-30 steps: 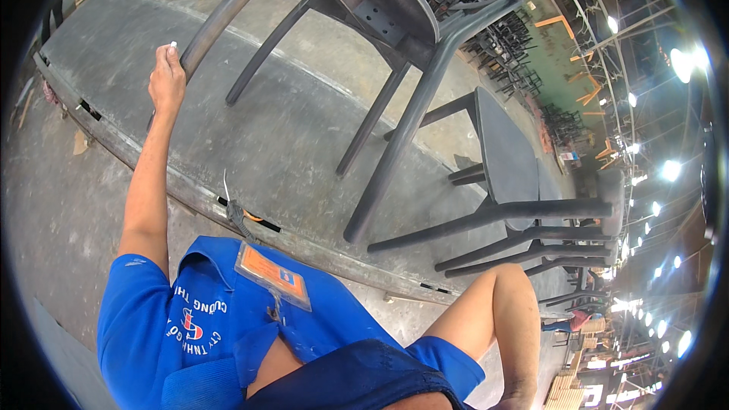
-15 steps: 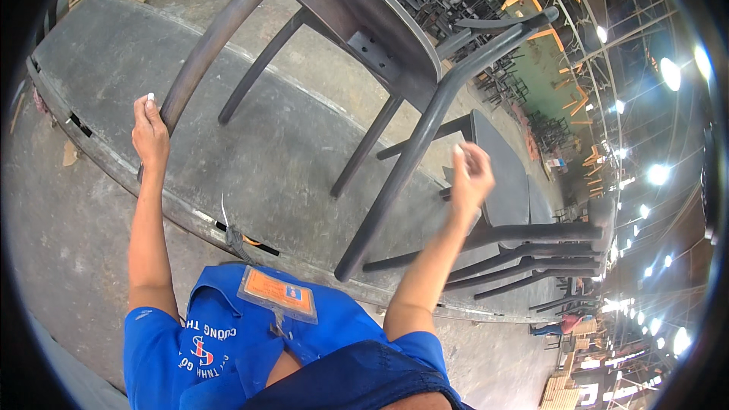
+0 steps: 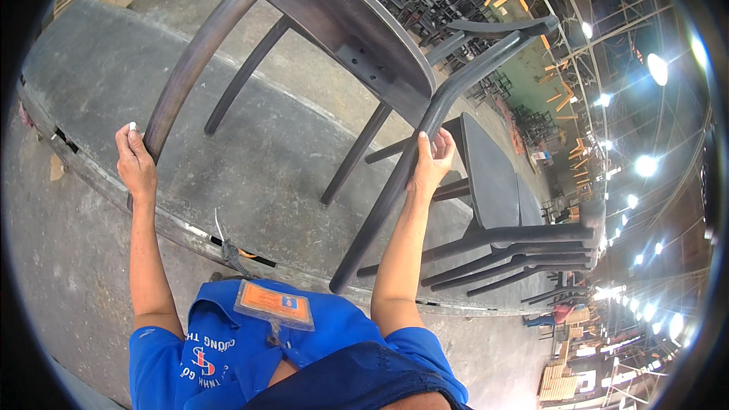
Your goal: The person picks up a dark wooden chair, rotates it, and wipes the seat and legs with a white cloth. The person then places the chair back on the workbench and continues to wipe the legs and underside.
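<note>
Since a moment ago, both arms are reaching higher and the right hand (image 3: 431,161), which was open near the chair, is now gripping one of its legs. A person in a blue shirt is looking down at their own raised arms, holding a dark grey wooden chair (image 3: 357,45) tilted on its side in the air above a long grey bench (image 3: 114,76). The left hand (image 3: 135,163) is wrapping closed around the end of one curved chair leg at the left, with a small white bit showing at the fingertips. The right hand is closing around another leg, the long one that is running diagonally down toward the person's chest. The underside of the chair seat is facing the camera near the top of the view. An orange badge (image 3: 273,304) is hanging on the shirt front. To the right, a stack of similar dark chairs (image 3: 501,212) is lying on its side on the bench, well apart from the left hand and just beyond the right one. Bright ceiling lamps (image 3: 657,68) are shining along the right edge of a large workshop hall.
</note>
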Motion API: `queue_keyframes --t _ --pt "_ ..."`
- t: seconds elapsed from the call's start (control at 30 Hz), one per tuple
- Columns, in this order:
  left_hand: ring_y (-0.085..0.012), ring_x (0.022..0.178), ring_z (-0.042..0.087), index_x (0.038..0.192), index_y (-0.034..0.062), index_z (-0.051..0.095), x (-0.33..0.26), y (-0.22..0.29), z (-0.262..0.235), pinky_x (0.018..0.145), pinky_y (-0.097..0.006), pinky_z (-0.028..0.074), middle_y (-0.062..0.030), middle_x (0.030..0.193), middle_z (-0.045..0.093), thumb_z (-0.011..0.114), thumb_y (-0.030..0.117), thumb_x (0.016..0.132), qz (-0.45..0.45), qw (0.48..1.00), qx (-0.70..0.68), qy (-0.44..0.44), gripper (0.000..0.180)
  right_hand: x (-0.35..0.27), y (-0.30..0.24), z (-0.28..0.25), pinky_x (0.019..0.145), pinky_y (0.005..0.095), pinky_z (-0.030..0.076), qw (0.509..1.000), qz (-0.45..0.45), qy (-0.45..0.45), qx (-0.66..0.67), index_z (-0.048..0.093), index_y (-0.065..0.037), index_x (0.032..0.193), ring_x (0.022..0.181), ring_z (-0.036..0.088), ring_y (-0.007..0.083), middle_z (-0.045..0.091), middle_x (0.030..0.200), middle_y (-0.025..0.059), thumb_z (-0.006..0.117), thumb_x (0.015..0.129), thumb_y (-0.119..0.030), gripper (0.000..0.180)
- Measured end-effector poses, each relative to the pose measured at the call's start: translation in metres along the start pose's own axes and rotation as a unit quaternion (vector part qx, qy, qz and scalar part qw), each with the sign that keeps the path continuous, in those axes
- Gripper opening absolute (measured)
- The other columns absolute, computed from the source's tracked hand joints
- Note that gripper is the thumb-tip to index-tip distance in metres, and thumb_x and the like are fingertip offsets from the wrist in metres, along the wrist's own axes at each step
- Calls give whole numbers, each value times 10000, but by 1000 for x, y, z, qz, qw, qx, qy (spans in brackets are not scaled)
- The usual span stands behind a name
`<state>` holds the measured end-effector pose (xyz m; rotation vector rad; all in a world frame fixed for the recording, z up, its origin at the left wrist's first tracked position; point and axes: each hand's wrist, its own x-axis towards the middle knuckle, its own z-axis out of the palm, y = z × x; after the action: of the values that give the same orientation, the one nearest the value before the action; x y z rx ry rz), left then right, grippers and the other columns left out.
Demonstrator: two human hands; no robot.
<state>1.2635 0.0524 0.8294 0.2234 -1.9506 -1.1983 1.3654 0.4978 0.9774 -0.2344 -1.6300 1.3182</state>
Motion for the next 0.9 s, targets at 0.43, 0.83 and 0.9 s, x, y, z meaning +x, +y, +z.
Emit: queue_keyframes --t 0.43,0.83,0.9 --pt "-319 858 657 1148 79 522 0 -11 -4 726 -380 488 -163 923 670 390 291 996 -23 999 -34 -20 292 0 -9 15 771 261 466 995 -45 42 -83 502 9 1139 893 568 139 558 1033 92 679 837 -95 366" --pt "-277 852 657 1155 49 507 -2 -27 -19 724 -347 485 -159 935 666 406 269 996 -19 997 -68 -37 290 -29 -9 9 682 225 429 997 -6 40 -58 498 -28 1087 805 532 105 525 992 72 677 853 -131 312" --pt "-286 867 660 1157 53 507 -1 -21 -17 726 -350 487 -161 945 666 411 275 993 -23 998 -53 -34 291 -26 -8 12 651 233 437 990 -31 20 -137 473 -5 1145 785 546 103 539 926 85 611 906 -229 355"
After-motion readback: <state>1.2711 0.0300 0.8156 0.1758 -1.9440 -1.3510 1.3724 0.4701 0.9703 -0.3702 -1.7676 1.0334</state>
